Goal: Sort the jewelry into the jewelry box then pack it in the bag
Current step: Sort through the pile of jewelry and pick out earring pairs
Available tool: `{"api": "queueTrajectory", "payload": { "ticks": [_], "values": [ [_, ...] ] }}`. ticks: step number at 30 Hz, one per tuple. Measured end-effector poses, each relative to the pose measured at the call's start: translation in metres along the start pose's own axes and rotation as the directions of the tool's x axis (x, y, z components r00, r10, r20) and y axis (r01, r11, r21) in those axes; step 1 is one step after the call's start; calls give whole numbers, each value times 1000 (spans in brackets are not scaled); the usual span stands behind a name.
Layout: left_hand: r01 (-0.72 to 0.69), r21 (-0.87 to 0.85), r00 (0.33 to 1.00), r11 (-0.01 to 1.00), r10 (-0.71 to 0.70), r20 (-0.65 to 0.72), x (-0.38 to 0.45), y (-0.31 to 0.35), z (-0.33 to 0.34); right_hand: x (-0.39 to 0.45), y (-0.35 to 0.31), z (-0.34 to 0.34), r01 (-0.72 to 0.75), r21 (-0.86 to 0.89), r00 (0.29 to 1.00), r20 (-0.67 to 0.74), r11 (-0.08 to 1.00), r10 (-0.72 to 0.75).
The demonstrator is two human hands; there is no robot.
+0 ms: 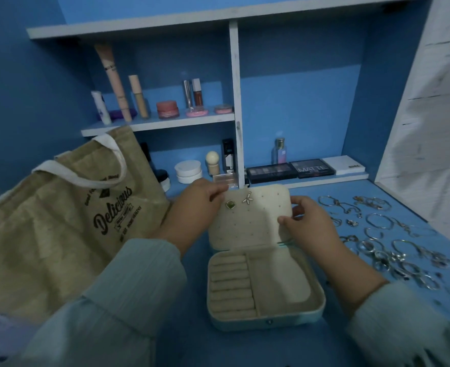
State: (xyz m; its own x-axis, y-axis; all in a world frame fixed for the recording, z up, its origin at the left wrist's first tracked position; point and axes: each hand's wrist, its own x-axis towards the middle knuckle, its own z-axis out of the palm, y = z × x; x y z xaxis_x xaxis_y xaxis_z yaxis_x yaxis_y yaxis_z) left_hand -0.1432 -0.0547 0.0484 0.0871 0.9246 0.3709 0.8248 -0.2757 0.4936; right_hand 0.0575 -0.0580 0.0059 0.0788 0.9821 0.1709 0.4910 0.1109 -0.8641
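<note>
An open jewelry box (316,311) with a cream lining lies in front of me on the blue table. Its raised lid panel (253,223) carries a square green earring (230,205) and a starfish earring (247,198). My left hand (192,210) holds the lid's upper left edge, fingers curled over it. My right hand (311,223) grips the lid's right edge, thumb on the panel's face. Several silver rings, bangles and chains (393,242) lie spread on the table to the right. A tan burlap tote bag (59,223) leans at the left.
Shelves behind hold cosmetics: tubes and pink jars (165,108) on the upper shelf, white jars (188,170), a perfume bottle (280,151) and eyeshadow palettes (290,169) lower down. A white partition (237,102) splits the shelves. A white wall panel (435,102) stands at the right.
</note>
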Motion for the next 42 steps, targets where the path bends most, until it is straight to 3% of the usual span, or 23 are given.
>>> {"api": "queueTrajectory", "payload": {
  "ticks": [13, 21, 27, 30, 33, 42],
  "values": [
    [118, 39, 963, 992, -124, 238, 13, -38, 52, 11, 21, 17, -67, -266, 992, 86, 962, 93],
    [130, 61, 955, 990, -142, 261, 12, -38, 56, 4, 14, 10, -25, -351, 989, 131, 936, 75],
    [112, 287, 867, 951, -235, 440, 2, -13, 51, -9, 5, -10, 4, -297, 984, 172, 955, 49],
    [0, 297, 869, 955, -147, 473, -10, 15, 46, -15, 0, -34, 9, -306, 976, 209, 952, 58],
    [-113, 191, 854, 975, -3, 520, -24, 47, 47, -26, 1, -63, -5, -359, 969, 229, 933, 93],
    [-403, 16, 689, 915, 292, 664, -45, 108, 88, -68, 36, -144, 111, -659, 945, 301, 744, 126]
  ]
}}
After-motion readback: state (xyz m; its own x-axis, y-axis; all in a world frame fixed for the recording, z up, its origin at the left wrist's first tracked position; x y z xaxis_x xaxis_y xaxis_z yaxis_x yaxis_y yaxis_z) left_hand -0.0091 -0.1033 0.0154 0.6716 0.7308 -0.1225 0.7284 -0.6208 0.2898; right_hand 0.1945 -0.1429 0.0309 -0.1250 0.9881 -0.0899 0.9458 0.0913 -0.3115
